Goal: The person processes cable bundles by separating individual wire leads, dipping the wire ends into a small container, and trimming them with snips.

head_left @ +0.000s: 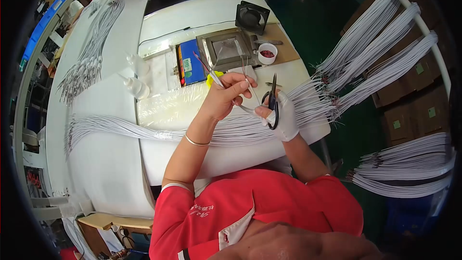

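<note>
My bare left hand (227,95) pinches a white cable between thumb and fingers, above the table. Thin red and white wire ends (246,74) stick up past its fingertips. My right hand (287,120), in a white partial glove, is closed around black-handled scissors (273,101), their blades pointing away from me. The hands are close together, with a stretch of white cable running between them. Beneath them a long bundle of white cables (226,135) lies across the table. A yellow object (214,78) is partly hidden behind my left hand.
At the back stand a black fan (252,18), a white cup of small red pieces (267,54), a grey metal plate (226,48) and a blue box (192,61). A white squeeze bottle (136,88) is at left. Cable bundles hang from a rail (418,17) at right. Another person works far left.
</note>
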`<move>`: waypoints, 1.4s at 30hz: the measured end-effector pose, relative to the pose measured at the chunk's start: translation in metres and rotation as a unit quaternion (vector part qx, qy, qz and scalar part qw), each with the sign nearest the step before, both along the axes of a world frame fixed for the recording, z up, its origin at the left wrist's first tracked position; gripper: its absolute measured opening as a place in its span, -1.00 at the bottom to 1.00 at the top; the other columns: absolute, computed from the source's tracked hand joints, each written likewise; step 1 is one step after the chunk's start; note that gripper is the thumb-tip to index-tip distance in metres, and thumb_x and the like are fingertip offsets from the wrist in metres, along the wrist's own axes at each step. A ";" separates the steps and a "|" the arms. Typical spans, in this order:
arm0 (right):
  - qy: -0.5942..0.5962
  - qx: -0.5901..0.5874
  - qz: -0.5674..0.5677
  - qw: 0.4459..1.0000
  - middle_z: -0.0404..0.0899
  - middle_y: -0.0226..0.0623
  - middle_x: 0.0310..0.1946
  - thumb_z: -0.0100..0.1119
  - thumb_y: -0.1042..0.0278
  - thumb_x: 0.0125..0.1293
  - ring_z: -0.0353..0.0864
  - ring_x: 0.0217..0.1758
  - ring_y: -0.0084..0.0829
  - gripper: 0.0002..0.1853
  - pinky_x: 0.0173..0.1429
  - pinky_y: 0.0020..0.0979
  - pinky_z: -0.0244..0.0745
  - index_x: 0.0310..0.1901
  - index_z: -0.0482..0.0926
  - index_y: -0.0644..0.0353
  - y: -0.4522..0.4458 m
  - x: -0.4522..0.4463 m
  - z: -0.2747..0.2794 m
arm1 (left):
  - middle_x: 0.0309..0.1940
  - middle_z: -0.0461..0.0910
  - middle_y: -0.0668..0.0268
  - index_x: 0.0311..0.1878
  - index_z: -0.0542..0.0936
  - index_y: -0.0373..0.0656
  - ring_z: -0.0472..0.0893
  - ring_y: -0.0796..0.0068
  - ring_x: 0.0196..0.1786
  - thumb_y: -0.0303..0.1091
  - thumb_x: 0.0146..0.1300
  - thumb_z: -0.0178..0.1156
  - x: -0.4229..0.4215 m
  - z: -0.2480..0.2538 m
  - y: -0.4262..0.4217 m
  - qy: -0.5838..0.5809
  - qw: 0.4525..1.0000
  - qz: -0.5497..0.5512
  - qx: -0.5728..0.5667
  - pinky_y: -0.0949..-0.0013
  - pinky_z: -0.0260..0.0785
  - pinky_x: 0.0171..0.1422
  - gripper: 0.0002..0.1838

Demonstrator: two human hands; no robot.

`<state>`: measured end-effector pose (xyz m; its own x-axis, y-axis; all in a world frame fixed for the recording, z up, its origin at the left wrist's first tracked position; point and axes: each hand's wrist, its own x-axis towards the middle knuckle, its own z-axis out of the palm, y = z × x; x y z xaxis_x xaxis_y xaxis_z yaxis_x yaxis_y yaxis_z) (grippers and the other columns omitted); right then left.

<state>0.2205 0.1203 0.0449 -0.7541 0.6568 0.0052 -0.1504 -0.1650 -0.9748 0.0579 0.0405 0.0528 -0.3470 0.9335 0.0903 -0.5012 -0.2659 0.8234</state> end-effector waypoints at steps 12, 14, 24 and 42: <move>0.004 0.110 -0.095 0.989 0.39 -0.46 -0.49 0.25 0.50 0.07 0.39 -0.53 -0.65 -0.77 -0.47 -0.58 0.32 -0.35 0.35 0.21 0.029 -0.020 -0.012 | -0.44 0.56 0.35 -0.20 0.49 -0.17 0.56 0.64 -0.47 -0.40 0.25 0.10 0.011 -0.018 -0.016 0.102 0.993 0.002 -0.055 0.69 0.11 -0.63 -0.90; 0.005 0.109 -0.062 0.992 0.36 -0.48 -0.53 0.27 0.47 0.07 0.36 -0.52 -0.67 -0.77 -0.44 -0.59 0.29 -0.33 0.36 0.20 0.033 -0.033 0.010 | -0.46 0.56 0.36 -0.21 0.49 -0.18 0.56 0.65 -0.49 -0.40 0.25 0.09 0.013 -0.017 -0.014 0.119 0.991 -0.004 -0.062 0.69 0.11 -0.64 -0.90; 0.010 0.142 -0.074 0.987 0.41 -0.44 -0.48 0.33 0.64 -0.06 0.44 -0.47 -0.68 -0.69 -0.44 -0.64 0.36 -0.34 0.37 0.22 0.054 -0.051 0.024 | -0.49 0.55 0.38 -0.23 0.50 -0.21 0.55 0.66 -0.50 -0.41 0.25 0.10 0.010 -0.025 -0.014 0.120 0.988 -0.016 -0.093 0.69 0.10 -0.64 -0.90; -0.030 0.091 0.018 0.995 0.36 -0.50 -0.53 0.31 0.54 -0.01 0.36 -0.55 -0.69 -0.74 -0.45 -0.65 0.29 -0.35 0.37 0.19 0.036 -0.046 0.021 | -0.46 0.57 0.36 -0.21 0.50 -0.21 0.56 0.66 -0.48 -0.43 0.24 0.10 0.008 -0.025 -0.013 0.098 0.988 0.004 -0.118 0.69 0.09 -0.65 -0.90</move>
